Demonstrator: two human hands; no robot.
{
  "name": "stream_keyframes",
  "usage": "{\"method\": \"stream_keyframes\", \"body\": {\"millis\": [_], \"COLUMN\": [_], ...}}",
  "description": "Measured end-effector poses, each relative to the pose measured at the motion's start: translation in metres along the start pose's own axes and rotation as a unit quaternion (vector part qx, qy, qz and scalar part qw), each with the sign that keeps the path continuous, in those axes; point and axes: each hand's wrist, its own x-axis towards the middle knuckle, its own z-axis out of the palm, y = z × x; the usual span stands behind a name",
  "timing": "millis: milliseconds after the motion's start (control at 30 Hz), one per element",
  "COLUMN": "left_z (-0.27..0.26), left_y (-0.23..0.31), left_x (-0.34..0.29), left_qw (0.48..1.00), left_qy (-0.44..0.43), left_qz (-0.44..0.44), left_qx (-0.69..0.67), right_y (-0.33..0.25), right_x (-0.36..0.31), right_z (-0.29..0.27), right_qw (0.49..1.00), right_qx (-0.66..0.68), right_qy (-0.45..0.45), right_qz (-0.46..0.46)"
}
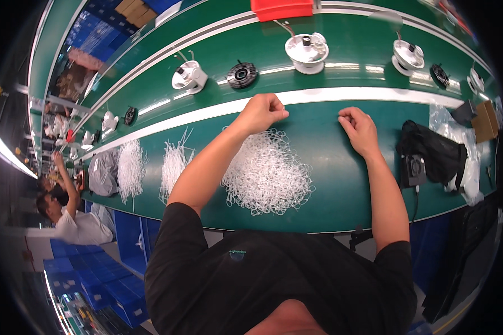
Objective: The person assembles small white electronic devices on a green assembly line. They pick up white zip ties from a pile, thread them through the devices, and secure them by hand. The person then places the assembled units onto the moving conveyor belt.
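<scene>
Our left hand (262,113) and right hand (361,129) are part-curled, gripping what, if anything, we cannot tell, and we should tease strands singly from the white loop pile (268,177) just this side of the left.

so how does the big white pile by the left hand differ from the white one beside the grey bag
The big pile is broad and rounded; the narrow pile beside the grey bag is long and slim. The big pile shows curled loops around its edge, while the narrow pile shows straighter strands. Both are white and lie on the green table.
</scene>
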Motion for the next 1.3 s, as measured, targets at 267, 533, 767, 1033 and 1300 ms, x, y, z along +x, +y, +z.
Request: {"method": "stream_keyframes", "body": {"millis": [267, 533, 767, 1033, 1300], "left_z": [-0.084, -0.157, -0.171, -0.126, -0.020], "left_y": [-0.022, -0.114, -0.159, -0.080, 0.016], "left_x": [-0.015, -0.004, 0.026, -0.002, -0.031], "left_qw": [0.937, 0.766, 0.770, 0.848, 0.944], "left_qy": [0.236, 0.521, 0.449, 0.361, 0.081], "left_qz": [-0.040, -0.168, -0.172, -0.080, -0.081], "left_qx": [-0.255, -0.338, -0.420, -0.379, -0.309], "right_y": [0.000, 0.001, -0.002, -0.014, -0.080], "right_x": [0.000, -0.003, -0.001, 0.004, 0.026], "right_z": [0.003, 0.002, 0.005, -0.003, 0.003], "right_qw": [1.000, 0.999, 1.000, 0.995, 0.994], "right_qx": [-0.013, -0.038, -0.018, 0.083, 0.092], "right_qy": [-0.006, -0.003, 0.015, 0.032, -0.026], "right_qz": [0.001, 0.006, -0.006, 0.052, -0.050]}}
